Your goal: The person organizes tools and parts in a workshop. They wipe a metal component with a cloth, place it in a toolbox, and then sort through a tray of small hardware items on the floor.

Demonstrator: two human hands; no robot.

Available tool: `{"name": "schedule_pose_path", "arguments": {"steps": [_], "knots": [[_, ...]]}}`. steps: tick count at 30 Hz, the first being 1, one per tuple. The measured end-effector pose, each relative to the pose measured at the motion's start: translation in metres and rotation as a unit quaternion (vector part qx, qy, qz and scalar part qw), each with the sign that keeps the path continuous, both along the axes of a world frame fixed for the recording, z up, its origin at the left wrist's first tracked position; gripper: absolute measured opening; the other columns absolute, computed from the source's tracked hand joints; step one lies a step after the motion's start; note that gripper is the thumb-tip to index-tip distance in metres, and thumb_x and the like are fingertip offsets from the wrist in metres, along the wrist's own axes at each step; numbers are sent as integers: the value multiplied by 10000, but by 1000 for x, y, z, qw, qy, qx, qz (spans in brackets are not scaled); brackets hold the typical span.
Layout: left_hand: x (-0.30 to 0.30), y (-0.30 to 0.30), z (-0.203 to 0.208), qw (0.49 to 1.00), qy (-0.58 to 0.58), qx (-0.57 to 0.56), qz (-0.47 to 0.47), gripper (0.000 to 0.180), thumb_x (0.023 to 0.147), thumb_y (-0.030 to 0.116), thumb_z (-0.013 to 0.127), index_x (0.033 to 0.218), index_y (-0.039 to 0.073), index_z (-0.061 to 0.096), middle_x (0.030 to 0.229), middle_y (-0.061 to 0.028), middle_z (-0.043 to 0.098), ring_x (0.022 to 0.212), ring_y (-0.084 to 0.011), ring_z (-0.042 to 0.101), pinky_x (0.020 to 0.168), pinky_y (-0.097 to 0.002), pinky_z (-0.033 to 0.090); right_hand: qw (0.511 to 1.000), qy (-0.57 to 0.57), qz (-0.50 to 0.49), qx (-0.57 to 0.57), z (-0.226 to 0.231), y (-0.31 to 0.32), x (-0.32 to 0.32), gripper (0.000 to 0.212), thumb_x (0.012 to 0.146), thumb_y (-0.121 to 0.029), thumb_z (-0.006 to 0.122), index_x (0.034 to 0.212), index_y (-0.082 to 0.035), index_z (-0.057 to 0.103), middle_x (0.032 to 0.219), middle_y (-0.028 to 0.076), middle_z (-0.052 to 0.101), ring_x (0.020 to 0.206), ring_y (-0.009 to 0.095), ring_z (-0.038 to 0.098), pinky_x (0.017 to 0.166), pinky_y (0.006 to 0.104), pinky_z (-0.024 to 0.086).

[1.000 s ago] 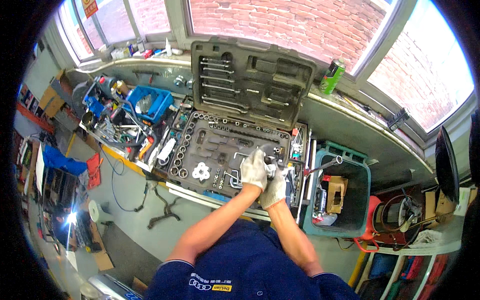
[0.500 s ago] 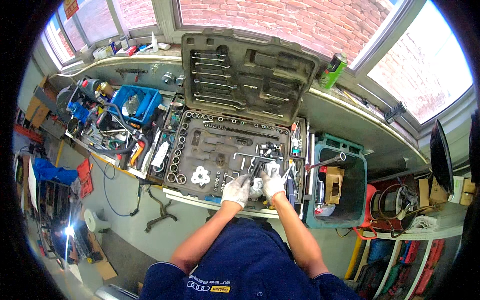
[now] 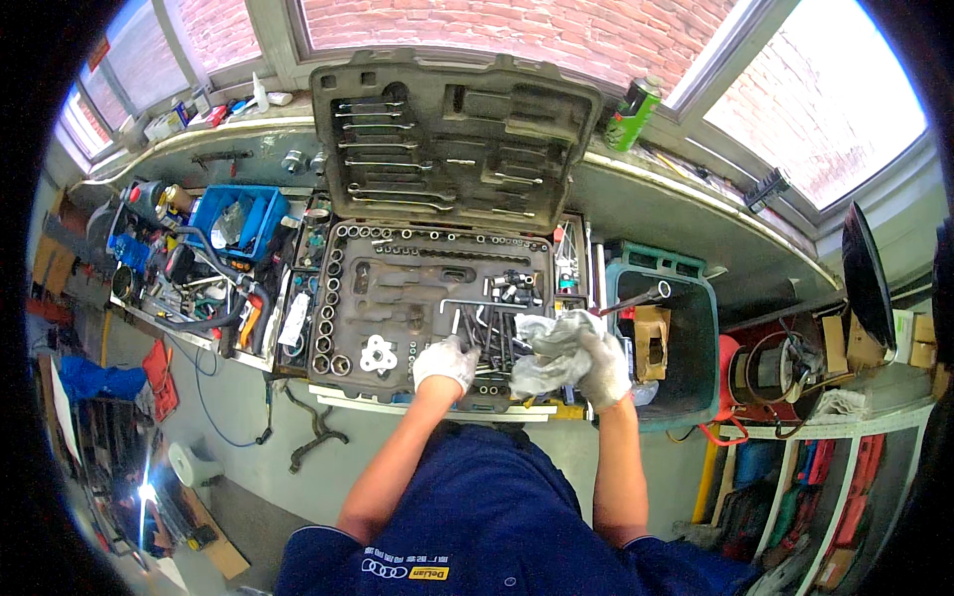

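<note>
While the right hand [image 3: 604, 372] grips cloth [image 3: 547, 360], tools [image 3: 505, 338] lie beside the left [image 3: 444, 366].

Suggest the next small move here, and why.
The left hand should probably lift one of the dark tools to the grey cloth: it is close beside them, and the right hand holds the cloth bunched up.

Left hand [image 3: 446, 365] angles inward; right hand [image 3: 604, 372] is clenched in a grip.

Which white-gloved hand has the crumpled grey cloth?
The right white-gloved hand: it grips the crumpled grey cloth, while the left white-gloved hand has none and is down by the dark metal tools.
</note>
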State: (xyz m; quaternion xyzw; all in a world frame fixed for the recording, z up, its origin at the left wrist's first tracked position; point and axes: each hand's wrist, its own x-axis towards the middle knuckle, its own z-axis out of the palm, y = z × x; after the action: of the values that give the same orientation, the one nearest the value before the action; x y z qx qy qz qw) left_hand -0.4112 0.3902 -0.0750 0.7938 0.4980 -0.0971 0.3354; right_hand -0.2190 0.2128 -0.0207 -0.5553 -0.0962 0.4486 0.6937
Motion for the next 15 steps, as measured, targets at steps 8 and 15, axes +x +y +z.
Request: {"name": "schedule_pose_path", "arguments": {"steps": [8,15], "knots": [[38,21,4,995,94,24,-15,491,906,485,637,1103,67,804,1181,-226,749,1129,-390,721,987,-454,564,916,304,-19,262,12,-25,-2,972,967,-801,374,1503,0,504,1457,236,592,1275,467,598,1014,625,499],[28,2,33,995,42,71,54,494,911,422,610,1199,37,724,1077,-294,740,1070,-428,725,959,-496,562,880,396,28,261,-12,-19,-4,577,1021,-416,428,1424,-29,570,1288,197,688,1118,387,687,950,565,557]]}}
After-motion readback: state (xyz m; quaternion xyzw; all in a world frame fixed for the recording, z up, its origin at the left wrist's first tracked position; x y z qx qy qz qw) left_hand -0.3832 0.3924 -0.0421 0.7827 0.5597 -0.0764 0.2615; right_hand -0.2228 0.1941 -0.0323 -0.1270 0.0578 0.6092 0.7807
